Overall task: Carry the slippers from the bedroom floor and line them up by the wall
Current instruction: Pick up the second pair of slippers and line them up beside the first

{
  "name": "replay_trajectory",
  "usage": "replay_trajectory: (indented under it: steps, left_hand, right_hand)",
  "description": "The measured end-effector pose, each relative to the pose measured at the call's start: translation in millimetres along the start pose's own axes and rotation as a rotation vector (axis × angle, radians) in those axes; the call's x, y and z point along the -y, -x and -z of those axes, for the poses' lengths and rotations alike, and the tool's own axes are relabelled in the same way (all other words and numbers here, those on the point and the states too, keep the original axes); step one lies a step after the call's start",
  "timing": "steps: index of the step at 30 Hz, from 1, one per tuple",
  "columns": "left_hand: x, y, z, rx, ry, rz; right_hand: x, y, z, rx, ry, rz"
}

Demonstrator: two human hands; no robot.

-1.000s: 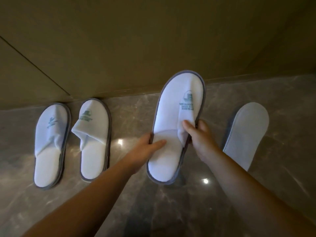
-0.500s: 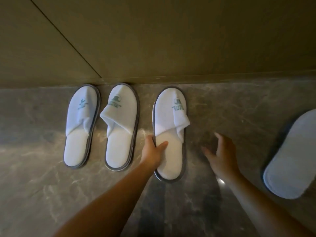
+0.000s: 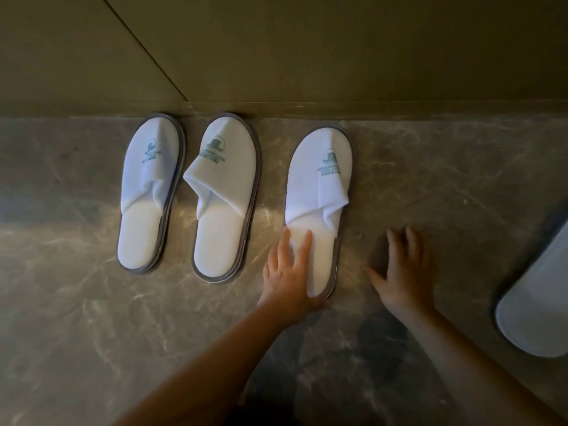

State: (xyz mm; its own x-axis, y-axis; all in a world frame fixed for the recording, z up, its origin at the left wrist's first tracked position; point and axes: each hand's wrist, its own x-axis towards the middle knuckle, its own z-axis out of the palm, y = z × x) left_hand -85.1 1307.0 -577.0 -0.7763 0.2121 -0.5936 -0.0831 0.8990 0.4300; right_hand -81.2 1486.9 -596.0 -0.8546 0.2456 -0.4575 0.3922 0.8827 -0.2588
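Left hand (image 3: 287, 272): open, fingers flat on heel of third slipper (image 3: 318, 207), no grip. Right hand (image 3: 402, 272): open, empty, palm down over floor (image 3: 430, 186). Third slipper: toe to wall (image 3: 338, 56), slightly tilted, gap from second slipper (image 3: 226, 198). Fourth slipper (image 3: 536, 299): sole up, far right, long axis skewed, well off wall. Judgement: right hand nearer; reach rightward, flip required.

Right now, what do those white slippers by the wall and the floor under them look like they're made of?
Slippers: soft white fabric, probably terry or fleece, matte; the uppers fold and crease, with grey edge binding and a printed green logo. Floor: polished stone or stone-look tile, likely marble; grey-brown with pale veining and a glossy sheen.
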Motion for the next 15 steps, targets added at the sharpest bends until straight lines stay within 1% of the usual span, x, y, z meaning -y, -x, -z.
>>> replay_trajectory:
  steps: [2,7,12,15]
  left_hand:
    - [3,-1,-3,-0.010,-0.068,-0.031]
    - [-1,-11,0,-0.081,-0.069,-0.021]
    - [-1,-9,-3,-0.093,-0.096,-0.029]
    - [-4,-9,-6,-0.097,-0.097,0.009]
  right_hand:
    - [-1,1,2,0.011,-0.007,0.009]
    - [-4,3,9,0.031,-0.017,0.039]
    - [-5,3,12,0.050,-0.048,0.043]
    - [-2,4,13,0.054,-0.060,0.028]
